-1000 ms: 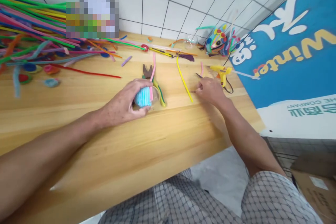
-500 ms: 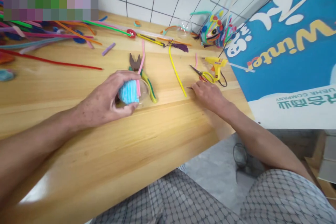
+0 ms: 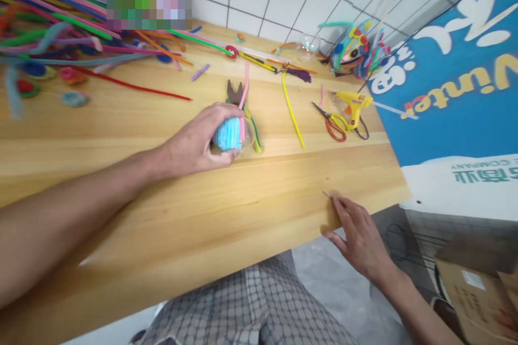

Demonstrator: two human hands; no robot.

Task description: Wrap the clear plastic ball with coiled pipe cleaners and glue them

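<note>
My left hand (image 3: 198,143) is closed around a ball wrapped in light blue pipe cleaner (image 3: 229,133), with a pink pipe cleaner (image 3: 243,98) running over it and up the table. The ball rests on the wooden table (image 3: 202,205), right beside pliers with yellow-green handles (image 3: 245,113). My right hand (image 3: 356,234) is at the table's near edge, fingers stretched, thumb under the edge; it holds nothing. A yellow pipe cleaner (image 3: 292,110), red-handled scissors (image 3: 334,124) and a yellow glue gun (image 3: 354,105) lie beyond it.
A heap of coloured pipe cleaners (image 3: 52,27) covers the far left of the table. A colourful pipe-cleaner figure (image 3: 354,54) and a clear ball (image 3: 305,46) stand by the tiled wall. A blue banner (image 3: 461,81) leans at the right; a cardboard box (image 3: 473,291) sits on the floor.
My right hand has pulled back from beside the scissors to the table's near edge. The left hand still grips the blue ball in the same spot.
</note>
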